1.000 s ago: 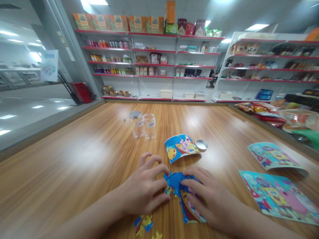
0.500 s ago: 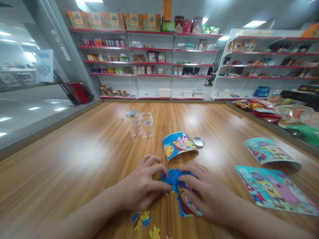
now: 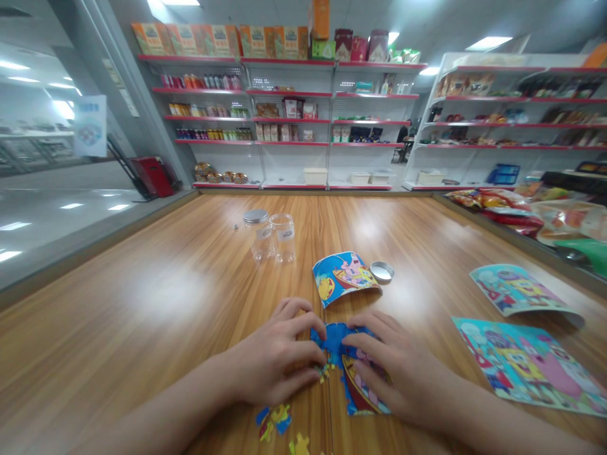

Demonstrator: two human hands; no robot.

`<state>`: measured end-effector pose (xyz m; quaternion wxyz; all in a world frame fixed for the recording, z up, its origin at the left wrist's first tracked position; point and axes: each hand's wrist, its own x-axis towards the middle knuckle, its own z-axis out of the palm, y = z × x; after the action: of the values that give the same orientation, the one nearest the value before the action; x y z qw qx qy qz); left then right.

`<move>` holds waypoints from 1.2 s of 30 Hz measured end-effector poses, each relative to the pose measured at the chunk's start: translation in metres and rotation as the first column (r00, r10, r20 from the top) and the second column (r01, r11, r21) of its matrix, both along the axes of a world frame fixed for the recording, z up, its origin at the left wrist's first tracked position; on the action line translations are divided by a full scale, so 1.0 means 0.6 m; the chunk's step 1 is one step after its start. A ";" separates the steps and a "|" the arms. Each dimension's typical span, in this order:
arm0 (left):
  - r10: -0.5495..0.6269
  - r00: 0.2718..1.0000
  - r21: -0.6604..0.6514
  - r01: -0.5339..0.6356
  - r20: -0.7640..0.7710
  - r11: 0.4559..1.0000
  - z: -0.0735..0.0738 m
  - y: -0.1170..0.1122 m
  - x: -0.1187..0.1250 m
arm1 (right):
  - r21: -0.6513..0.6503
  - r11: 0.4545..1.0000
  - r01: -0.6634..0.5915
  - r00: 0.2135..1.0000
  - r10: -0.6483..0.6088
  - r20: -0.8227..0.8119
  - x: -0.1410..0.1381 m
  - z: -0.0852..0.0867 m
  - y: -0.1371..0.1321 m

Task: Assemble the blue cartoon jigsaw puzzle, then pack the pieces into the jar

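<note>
A partly joined jigsaw puzzle (image 3: 351,385), blue with a brown boat, lies on the wooden table, partly hidden beneath my fingers. My left hand (image 3: 284,351) is at its left side, thumb and forefinger closed at a small yellow-and-blue puzzle piece (image 3: 324,374). Other fingers of that hand bend onto the puzzle's upper left edge. My right hand (image 3: 386,357) rests open over the right part, fingers spread and pressing on the picture. Loose puzzle pieces (image 3: 275,422) in yellow and blue lie below my left hand, with a yellow piece (image 3: 300,444) at the bottom edge.
Beyond the puzzle lie a curved picture card (image 3: 345,277) and a metal lid (image 3: 382,272). Two clear jars stand farther back, a lidded jar (image 3: 258,237) and an open jar (image 3: 283,239). At right are a curled picture (image 3: 521,287) and a flat cartoon picture (image 3: 526,363).
The left thumb and forefinger have drawn closer together at the puzzle's left edge, where more of the yellow-and-blue piece shows. My right hand stays on the puzzle. The view shifts slightly.
</note>
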<state>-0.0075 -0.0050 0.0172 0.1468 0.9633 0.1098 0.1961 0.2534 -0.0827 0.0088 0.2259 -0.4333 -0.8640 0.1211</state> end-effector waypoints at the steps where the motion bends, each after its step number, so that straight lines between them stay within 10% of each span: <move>1: -0.007 1.000 -0.013 0.007 -0.005 1.000 0.001 -0.001 0.000 | 0.002 1.000 -0.001 1.000 0.001 -0.002 0.000 0.000 0.000; 20: 0.187 0.979 -0.093 -0.179 0.082 0.979 -0.022 0.020 -0.002 | 0.033 0.999 -0.018 0.999 0.017 0.029 0.007 -0.011 0.001; 36: 0.054 0.995 -0.395 -0.014 0.089 0.919 -0.005 0.028 -0.008 | 0.055 0.998 -0.028 0.998 0.026 0.049 0.008 -0.011 0.000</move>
<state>-0.0125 0.0117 0.0139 0.3392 0.9013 0.1564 0.2195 0.2579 -0.0828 0.0021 0.2152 -0.4179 -0.8781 0.0895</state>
